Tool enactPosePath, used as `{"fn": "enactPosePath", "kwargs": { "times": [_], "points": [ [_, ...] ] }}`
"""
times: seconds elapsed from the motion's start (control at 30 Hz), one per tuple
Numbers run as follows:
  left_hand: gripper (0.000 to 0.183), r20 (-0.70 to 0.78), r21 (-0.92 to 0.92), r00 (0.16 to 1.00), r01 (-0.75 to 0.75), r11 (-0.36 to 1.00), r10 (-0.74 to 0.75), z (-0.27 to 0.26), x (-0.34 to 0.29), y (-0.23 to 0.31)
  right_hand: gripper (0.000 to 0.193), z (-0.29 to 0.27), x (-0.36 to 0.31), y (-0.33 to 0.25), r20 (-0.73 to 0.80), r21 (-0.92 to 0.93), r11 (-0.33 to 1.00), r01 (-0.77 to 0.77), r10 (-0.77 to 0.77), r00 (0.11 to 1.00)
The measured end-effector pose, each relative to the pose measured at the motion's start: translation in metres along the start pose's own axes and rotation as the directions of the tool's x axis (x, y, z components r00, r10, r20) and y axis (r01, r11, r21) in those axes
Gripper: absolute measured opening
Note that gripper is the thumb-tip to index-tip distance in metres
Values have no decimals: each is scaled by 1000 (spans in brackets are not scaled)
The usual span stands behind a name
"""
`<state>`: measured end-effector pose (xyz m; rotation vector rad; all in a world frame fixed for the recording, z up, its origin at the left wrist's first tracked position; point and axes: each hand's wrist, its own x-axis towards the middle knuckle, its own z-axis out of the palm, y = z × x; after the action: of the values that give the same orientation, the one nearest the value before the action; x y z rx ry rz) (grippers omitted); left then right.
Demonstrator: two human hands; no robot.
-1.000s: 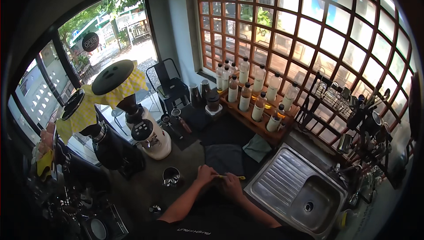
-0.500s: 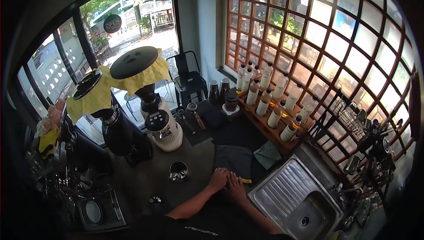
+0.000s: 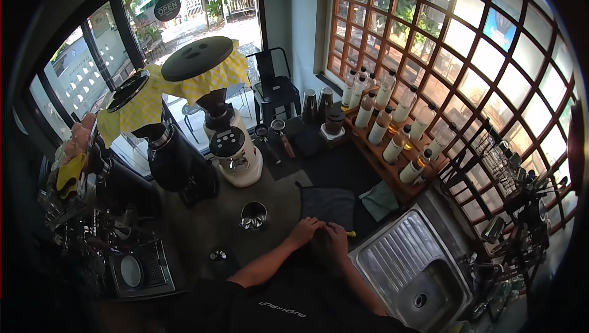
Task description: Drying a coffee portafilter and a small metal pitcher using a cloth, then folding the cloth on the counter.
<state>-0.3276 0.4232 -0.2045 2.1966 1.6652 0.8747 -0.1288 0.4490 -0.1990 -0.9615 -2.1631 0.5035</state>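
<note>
My left hand [image 3: 305,230] and my right hand [image 3: 335,239] meet at the near edge of the counter, fingertips together and curled inward. Whether something small is pinched between them is hidden by the fingers. Just beyond them lies a dark grey cloth [image 3: 327,202], and a small yellow piece [image 3: 351,233] shows beside my right hand. To the left of my hands stands a round metal cup [image 3: 254,216] with a shiny inside. A folded green-grey cloth [image 3: 378,202] rests farther right on a black mat [image 3: 343,170].
A steel sink [image 3: 423,271] with a ribbed drainboard is at the right. Behind it, a wooden rack [image 3: 392,173] holds several labelled bottles. A white coffee grinder [image 3: 236,161] and a black one [image 3: 178,164] stand left; portafilters [image 3: 283,139] lie near them. An espresso machine's drip tray [image 3: 156,271] is at lower left.
The whole view has shifted, so the counter things sit higher and slightly farther right. My right hand's fingers are more bent now and meet the left fingertips.
</note>
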Motion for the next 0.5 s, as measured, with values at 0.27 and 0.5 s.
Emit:
{"fn": "enactPosePath", "kwargs": {
  "times": [0.27, 0.5],
  "points": [
    [32, -1, -151, 992, 125, 980, -127, 8, -8, 2, 23, -5, 3, 4, -10, -13, 998, -62, 62, 998],
    [22, -188, -232, 974, 78, 970, -124, 19, -7, -3, 25, -12, -11, -3, -51, -250, 967, 51, -66, 997]
  ]
}}
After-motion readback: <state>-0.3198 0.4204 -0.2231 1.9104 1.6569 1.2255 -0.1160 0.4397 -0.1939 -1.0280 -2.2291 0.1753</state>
